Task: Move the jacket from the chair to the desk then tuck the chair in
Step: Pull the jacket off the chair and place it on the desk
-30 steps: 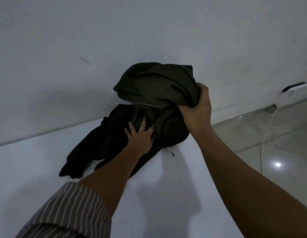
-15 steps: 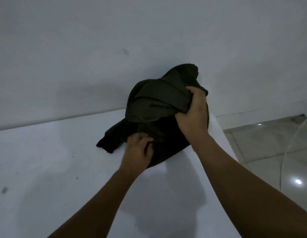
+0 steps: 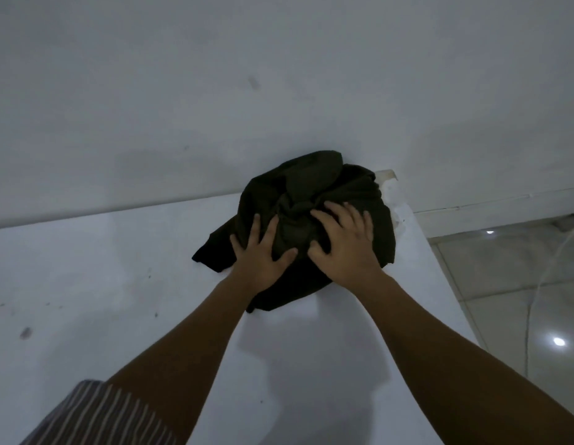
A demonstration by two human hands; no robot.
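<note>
Jacket (image 3: 314, 200) now lies bundled on the desk (image 3: 102, 284), at its far right corner against the wall (image 3: 279, 75). A second ago the right hand (image 3: 345, 248) held a bunched fold of it lifted above the surface while the left hand (image 3: 263, 255) steadied the lower part; half a second ago that fold was being brought down. Now both hands lie flat on the heap, fingers spread, palms pressing it down, so neither grip pinches any cloth. The dark tail that trailed out to the left earlier has been gathered in, with only a short flap showing beside the left hand.

For the task this suggests the first half is as good as done: the jacket rests on the desk and needs no more than letting go. The chair is out of view, so tucking it in is left to do, and I cannot tell where it stands.

Counted: one jacket, one desk, two hands, both bare forearms, one striped sleeve (image 3: 96, 415) at the lower left, one thin cable (image 3: 536, 293) hanging over the tiled floor (image 3: 520, 284) to the right.
</note>
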